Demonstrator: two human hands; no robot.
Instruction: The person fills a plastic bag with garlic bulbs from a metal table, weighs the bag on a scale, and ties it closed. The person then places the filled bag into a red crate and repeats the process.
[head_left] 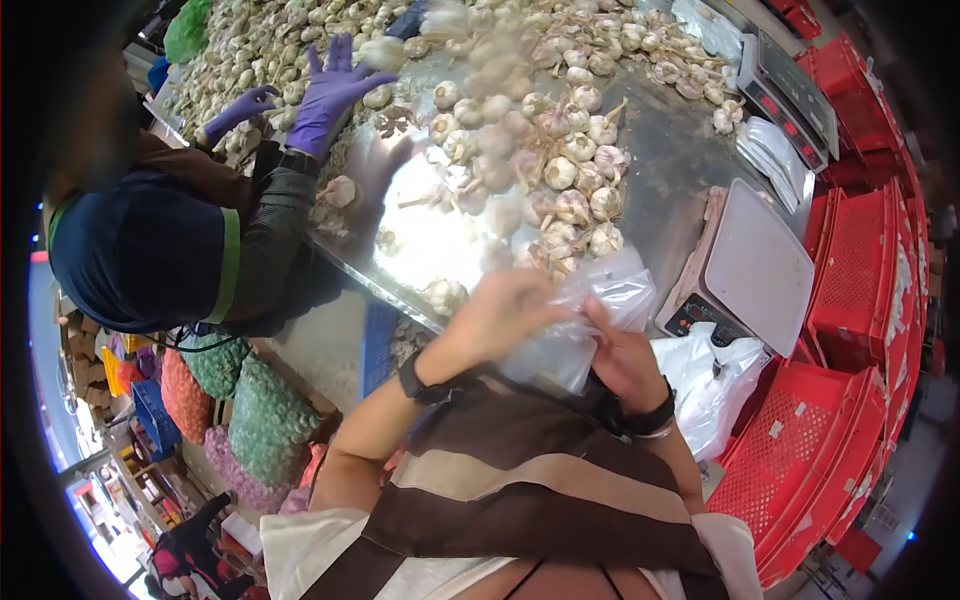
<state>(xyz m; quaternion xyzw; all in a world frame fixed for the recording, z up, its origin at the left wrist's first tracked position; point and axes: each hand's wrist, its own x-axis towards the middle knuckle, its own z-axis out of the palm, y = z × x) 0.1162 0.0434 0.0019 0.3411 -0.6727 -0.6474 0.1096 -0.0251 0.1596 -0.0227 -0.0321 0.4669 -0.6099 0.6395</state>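
clear: bare strip of metal table (668, 150) | left: garlic bulbs (561, 173) | right: nearer scale (757, 262)

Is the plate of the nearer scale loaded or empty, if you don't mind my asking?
Empty: the plate shows its whole flat surface, with nothing resting on it.

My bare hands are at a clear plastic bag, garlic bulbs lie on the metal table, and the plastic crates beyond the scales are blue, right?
Not quite: the head view shows the perforated plastic crates beyond the digital scales are red, not blue. The rest stands: your left hand and right hand are at the clear plastic bag, garlic bulbs on the metal table.
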